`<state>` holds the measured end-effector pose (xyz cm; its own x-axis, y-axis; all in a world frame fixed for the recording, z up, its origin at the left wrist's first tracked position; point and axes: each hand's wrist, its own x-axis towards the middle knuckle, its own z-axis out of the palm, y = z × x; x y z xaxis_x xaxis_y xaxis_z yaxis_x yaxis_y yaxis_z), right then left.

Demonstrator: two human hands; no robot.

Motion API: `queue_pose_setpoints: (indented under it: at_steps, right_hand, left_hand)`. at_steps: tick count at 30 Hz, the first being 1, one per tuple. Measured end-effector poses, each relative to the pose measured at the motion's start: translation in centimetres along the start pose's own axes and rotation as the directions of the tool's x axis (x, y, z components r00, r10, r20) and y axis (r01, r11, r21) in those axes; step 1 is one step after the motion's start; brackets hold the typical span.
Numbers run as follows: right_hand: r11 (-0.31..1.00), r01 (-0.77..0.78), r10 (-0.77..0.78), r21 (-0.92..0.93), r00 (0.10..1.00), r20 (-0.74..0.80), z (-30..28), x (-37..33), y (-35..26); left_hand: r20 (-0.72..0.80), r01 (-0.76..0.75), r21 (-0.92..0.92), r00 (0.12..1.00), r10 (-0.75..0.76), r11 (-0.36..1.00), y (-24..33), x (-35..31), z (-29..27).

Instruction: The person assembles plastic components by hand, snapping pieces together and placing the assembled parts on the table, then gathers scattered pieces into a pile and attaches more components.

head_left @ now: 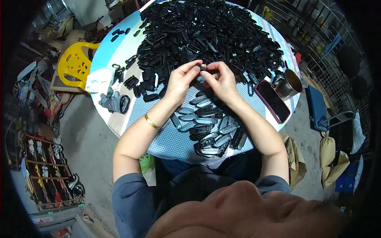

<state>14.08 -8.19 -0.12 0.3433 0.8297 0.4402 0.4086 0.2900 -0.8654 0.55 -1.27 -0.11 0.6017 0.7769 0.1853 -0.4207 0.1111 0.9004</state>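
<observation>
Blk pcs [206,35] — 100s; phone [273,102], metal cup [283,90], chair [65,65] — 1 ea.

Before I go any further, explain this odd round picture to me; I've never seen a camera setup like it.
There is no machine here, just a person's left hand and right hand, both bare. The single picture comes from a wide fisheye camera on that person's head, looking down, so straight edges bend. On the round table lie a big pile of black pieces, a nearer group of black and grey pieces, a phone and a metal cup. The hands' fingertips hold a small dark piece, too covered to make out fully.
</observation>
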Motion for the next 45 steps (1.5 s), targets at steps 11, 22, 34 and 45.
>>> queue_pose_setpoints:
  at_steps: [11, 22, 34, 45]
  right_hand:
    - [0.976, 0.176, -0.154, -0.131, 0.975, 0.161, -0.9, -0.4, -0.3]
    - [0.883, -0.095, 0.017, -0.459, 0.985, -0.170, -10.6, 5.0, 3.0]
    - [0.650, 0.111, -0.036, -0.752, 0.993, 0.116, -9.0, 3.9, 2.9]
    - [0.746, 0.169, -0.205, -0.645, 0.979, 0.019, -8.2, 4.5, 4.7]
  left_hand:
    - [0.190, -0.033, 0.021, 0.981, 0.028, 0.999, 1.2, 0.1, -0.6]
    - [0.313, -0.235, 0.805, 0.948, -0.054, 0.544, 2.5, -0.6, 0.3]
    - [0.536, -0.409, 0.768, 0.831, -0.147, 0.493, 2.9, -2.6, 1.0]
    - [0.829, -0.242, -0.482, 0.185, 0.527, 0.842, 14.5, -11.1, 7.3]
